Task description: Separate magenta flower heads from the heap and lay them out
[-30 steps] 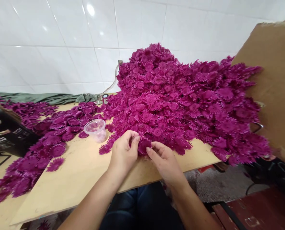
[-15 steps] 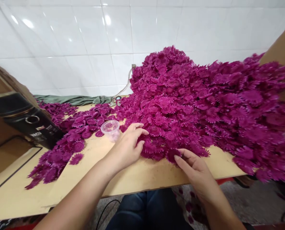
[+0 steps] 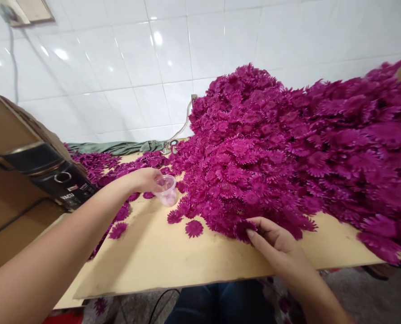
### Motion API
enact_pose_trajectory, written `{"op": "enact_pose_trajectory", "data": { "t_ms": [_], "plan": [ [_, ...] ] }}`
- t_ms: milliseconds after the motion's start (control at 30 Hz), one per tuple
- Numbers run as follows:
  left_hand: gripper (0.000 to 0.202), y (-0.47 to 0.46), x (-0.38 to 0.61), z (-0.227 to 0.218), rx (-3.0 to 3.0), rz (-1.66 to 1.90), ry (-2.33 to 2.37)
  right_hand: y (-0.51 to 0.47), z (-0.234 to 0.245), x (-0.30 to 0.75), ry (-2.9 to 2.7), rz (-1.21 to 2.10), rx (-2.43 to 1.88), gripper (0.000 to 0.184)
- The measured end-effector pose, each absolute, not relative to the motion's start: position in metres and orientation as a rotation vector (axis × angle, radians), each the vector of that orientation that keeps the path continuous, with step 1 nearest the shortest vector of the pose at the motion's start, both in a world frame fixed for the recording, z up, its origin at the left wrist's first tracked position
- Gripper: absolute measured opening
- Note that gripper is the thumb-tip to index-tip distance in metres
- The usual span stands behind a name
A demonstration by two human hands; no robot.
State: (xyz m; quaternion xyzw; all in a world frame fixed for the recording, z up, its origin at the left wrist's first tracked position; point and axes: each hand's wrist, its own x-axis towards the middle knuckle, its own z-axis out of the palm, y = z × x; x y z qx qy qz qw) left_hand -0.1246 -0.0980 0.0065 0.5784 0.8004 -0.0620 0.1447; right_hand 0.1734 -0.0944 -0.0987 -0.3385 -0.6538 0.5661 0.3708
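My right hand [image 3: 276, 240] pinches a dark magenta artificial flower head [image 3: 243, 230] between thumb and fingers, low at the front of the big flower pile. My left hand [image 3: 149, 180] reaches to a small clear plastic cup [image 3: 168, 191], at the left side of its rim. Its fingertips are hidden, so whether they are in the cup or behind it is unclear. Some pale material shows through the cup wall. One loose flower head [image 3: 194, 228] lies on the board between the two hands.
A tall pile of magenta flower heads [image 3: 241, 148] covers the right of the board [image 3: 153, 256]. More flowers lie at left, beside a black flask-like container [image 3: 58, 175] and a cardboard box [image 3: 4, 135]. Green cloth [image 3: 115, 147] runs along the tiled wall.
My left hand has left the flower pile and moved left to the cup. A loose flower head now shows where it was. My right hand keeps its pinch. The view has shifted slightly.
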Motion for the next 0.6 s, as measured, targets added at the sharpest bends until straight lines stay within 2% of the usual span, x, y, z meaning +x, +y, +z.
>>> {"op": "enact_pose_trajectory", "data": {
  "t_ms": [100, 167, 367, 600],
  "plan": [
    [0.014, -0.082, -0.117, 0.0, 1.796, -0.601, 2.288, -0.096, -0.1, 0.171, -1.683, 1.414, -0.896, 0.023],
    [0.014, -0.075, -0.113, -0.004, 1.817, -0.712, 2.338, -0.096, -0.101, 0.17, -1.666, 1.388, -0.928, 0.025],
    [0.026, -0.074, -0.11, -0.012, 1.886, -0.718, 2.466, -0.088, -0.104, 0.167, -1.678, 1.383, -0.912, 0.022],
    [0.024, -0.076, -0.105, 0.002, 1.846, -0.769, 2.427, -0.087, -0.109, 0.169, -1.767, 1.395, -0.875, 0.02]
  ]
}}
